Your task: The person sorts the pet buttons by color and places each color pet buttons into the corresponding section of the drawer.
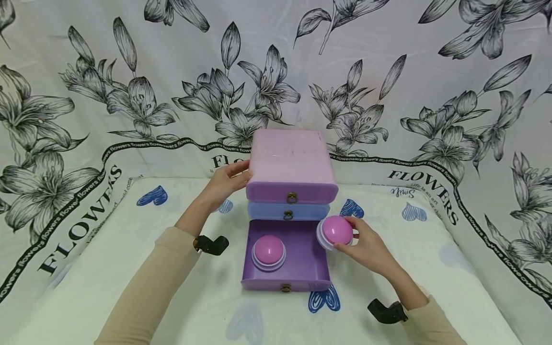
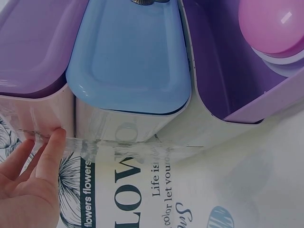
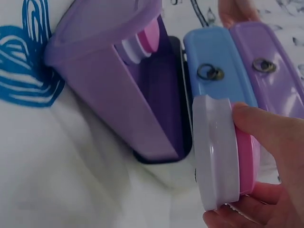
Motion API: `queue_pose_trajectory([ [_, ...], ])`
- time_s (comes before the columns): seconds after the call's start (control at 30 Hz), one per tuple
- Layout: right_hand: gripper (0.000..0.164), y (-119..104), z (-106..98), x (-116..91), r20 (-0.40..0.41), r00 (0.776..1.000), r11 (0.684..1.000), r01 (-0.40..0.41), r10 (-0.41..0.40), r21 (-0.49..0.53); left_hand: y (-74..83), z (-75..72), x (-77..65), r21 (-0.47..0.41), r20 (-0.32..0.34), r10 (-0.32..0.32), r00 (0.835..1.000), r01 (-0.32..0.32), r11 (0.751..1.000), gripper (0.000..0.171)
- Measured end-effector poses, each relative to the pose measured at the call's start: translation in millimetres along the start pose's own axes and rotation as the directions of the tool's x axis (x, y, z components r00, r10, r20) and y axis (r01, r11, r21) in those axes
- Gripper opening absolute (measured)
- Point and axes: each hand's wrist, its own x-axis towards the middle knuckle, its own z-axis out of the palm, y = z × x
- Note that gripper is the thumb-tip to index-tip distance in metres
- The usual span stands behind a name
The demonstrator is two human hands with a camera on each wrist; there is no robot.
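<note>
A small drawer cabinet (image 1: 290,155) has a pink top and three stacked drawers with ring pulls. Its bottom purple drawer (image 1: 304,261) is pulled out. Inside that drawer, on the left, sits a pink-domed round case (image 1: 269,250) with a white base. My right hand (image 1: 368,247) grips a matching pink-domed case (image 1: 337,230) by its edge, at the drawer's right rim. In the right wrist view this case (image 3: 217,152) is tilted on edge, its white base toward the drawer. Against the cabinet's left side rest the extended fingers of my left hand (image 1: 225,184).
Above the pulled-out drawer, the blue drawer (image 1: 267,211) and the upper purple drawer (image 1: 269,192) are closed. White cloth (image 1: 185,297) with blue hearts lies under the cabinet. Behind it hangs a flower-printed cloth (image 1: 345,38). A black wrist camera (image 1: 213,245) sits on each wrist.
</note>
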Motion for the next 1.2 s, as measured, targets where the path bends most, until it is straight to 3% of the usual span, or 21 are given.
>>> queue_pose_trajectory([
  [0.37, 0.075, -26.0, 15.9, 4.9, 0.059, 0.994, 0.996, 0.088, -0.088, -0.002, 1.1, 0.5, -1.2, 0.002, -0.005, -0.011, 1.0, 0.011, 1.0, 0.059],
  [0.6, 0.076, -36.2, 28.6, 10.3, 0.097, 0.992, 0.995, 0.091, -0.086, -0.043, 1.6, 0.7, -1.3, 0.0, -0.004, -0.011, 1.0, 0.011, 1.0, 0.059],
  [1.2, 0.075, -44.4, 52.0, 24.6, 0.119, 0.985, 0.986, 0.136, -0.123, -0.1, 1.6, 0.3, -1.4, -0.001, 0.001, 0.0, 1.0, 0.0, 1.0, 0.059],
])
